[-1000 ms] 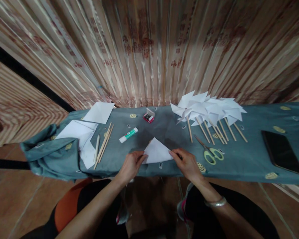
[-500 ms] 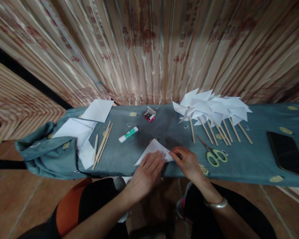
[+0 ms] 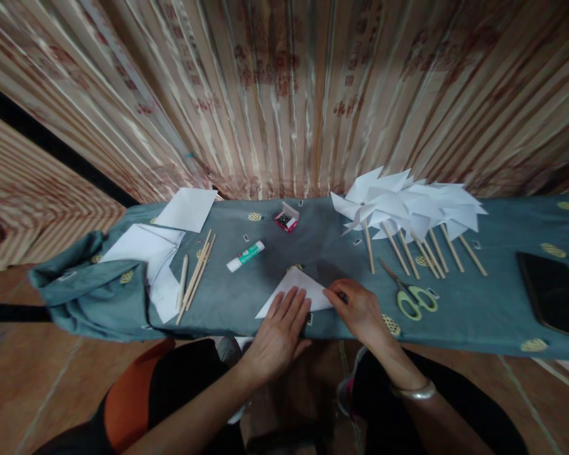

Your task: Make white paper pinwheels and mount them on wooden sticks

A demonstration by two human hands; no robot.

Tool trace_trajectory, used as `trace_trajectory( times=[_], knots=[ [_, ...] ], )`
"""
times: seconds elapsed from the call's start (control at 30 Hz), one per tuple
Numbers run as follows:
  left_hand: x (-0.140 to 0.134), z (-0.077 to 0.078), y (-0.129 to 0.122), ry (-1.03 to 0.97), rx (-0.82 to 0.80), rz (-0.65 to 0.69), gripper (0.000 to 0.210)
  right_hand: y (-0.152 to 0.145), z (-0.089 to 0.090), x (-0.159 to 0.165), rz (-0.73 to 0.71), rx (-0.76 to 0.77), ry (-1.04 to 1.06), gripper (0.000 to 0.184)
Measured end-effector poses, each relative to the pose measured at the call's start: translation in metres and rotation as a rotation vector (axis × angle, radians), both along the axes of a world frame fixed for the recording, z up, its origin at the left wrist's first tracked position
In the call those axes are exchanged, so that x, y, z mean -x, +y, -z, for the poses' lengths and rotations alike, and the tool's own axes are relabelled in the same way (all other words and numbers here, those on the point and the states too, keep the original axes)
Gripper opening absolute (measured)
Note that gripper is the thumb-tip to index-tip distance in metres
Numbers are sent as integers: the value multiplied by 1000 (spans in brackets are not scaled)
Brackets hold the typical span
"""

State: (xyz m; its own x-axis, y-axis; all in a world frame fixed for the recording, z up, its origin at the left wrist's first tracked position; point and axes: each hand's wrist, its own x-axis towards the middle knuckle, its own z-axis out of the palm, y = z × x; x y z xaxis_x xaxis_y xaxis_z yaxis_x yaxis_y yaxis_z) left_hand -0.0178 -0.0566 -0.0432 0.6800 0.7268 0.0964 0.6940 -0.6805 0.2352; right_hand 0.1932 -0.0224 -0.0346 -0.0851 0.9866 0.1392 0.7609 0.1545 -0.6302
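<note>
White paper (image 3: 296, 278); blue-grey, yellow-patterned cloth (image 3: 227, 297); green-handled scissors (image 3: 404, 289).

A pleated beige curtain (image 3: 308, 120) with reddish-brown prints hangs behind a long, narrow table (image 3: 469, 322) draped in a grey-green cloth (image 3: 109, 297) dotted with yellow shapes. The cloth bunches at the left end, near two black bars (image 3: 61, 148). Below lies a brown tiled floor (image 3: 42, 385), dimly lit.

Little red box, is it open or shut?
Open: the red box has its flap raised, and small dark bits show inside.
</note>
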Motion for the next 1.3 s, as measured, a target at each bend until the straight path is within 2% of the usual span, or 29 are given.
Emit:
trace_trajectory(
  times=[0.57,0.77,0.93,1.07,1.3],
  knots=[
    [1,5,0,-14,43,-11,85,3,3,4,21,-25,-38,28],
    [0,5,1,38,51,-8,83,2,3,5,14,-89,-127,29],
    [-2,6,0,57,27,-12,82,-2,2,8,14,-167,-118,21],
    [-3,6,1,84,19,-7,82,-11,4,17,-1,-149,-92,45],
    [-3,5,1,101,14,-9,82,-19,9,24,6,-96,-75,53]
  ],
)
